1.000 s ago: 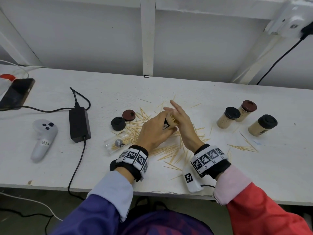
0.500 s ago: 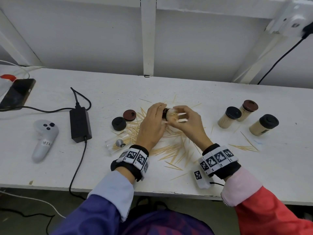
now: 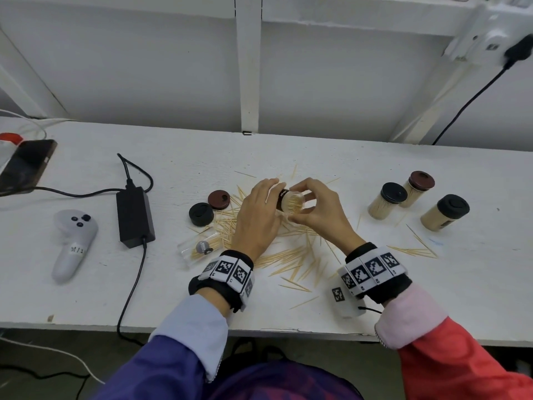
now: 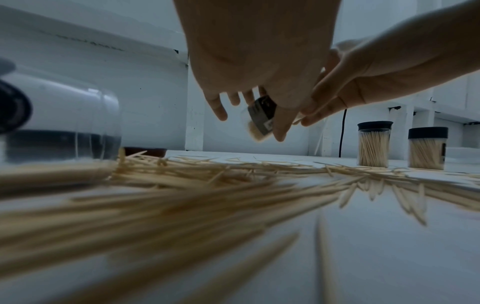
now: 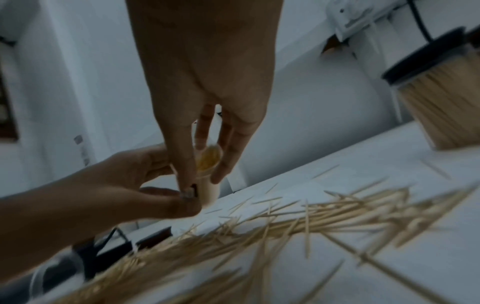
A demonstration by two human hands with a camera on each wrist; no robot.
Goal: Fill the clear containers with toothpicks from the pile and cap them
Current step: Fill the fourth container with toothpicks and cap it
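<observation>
White table (image 3: 375, 174), toothpick pile (image 3: 288, 255) spread across its middle. Above the pile, my left hand (image 3: 256, 215) grips a tilted clear container (image 3: 291, 201), packed with toothpicks; my right hand (image 3: 320, 209) curls around its open mouth.

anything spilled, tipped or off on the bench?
Loose toothpicks are scattered over the table below both hands, expected for this task. One clear container lies tipped on its side, uncapped and nearly empty, left of the left hand.
</observation>
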